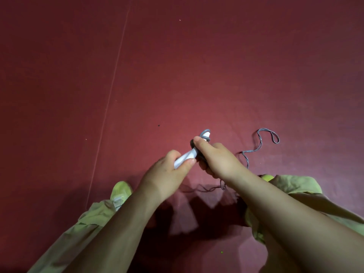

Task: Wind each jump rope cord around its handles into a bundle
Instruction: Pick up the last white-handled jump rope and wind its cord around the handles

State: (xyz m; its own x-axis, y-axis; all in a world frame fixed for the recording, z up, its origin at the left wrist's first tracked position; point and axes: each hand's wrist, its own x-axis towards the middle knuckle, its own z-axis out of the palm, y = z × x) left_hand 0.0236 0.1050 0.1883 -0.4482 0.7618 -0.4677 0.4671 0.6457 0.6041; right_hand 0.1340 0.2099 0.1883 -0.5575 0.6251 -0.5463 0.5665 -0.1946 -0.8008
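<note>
- Two hands on one rope, mid-wind; judging by the slack still out, you're partway through this bundle, not near the end.
- Far left: seam line (110,95) runs up the red floor (59,75); nothing of the task there.
- Lower left: your left shoe (120,192) and trouser leg (82,223); no rope near them.
- Your left hand (167,170) grips the lower end of the white handles (186,157), fingers and thumb curled round. Can't tell whether that's one handle or two held together.
- Wraps of grey cord (205,137) already sit round the upper end of the handles, just past your thumb.
- Your right hand (216,156) is closed over the wound section, thumb tip pressing at the top wraps. Cord appears to run through the fist; exact pinch is hidden.
- Right of the hands: loose cord (258,148) snakes over the floor and ends in a loop (274,136), well apart from the handles. More slack trails under your right forearm toward your right trouser leg (295,186).
- Next move, my read: keep the left grip fixed, bring the right hand round with tension, lay each turn beside the last. Slack wraps will likely slip off the end.
- Watch the floor kinks; they may snag as you draw in.
- Containers: none in view.
</note>
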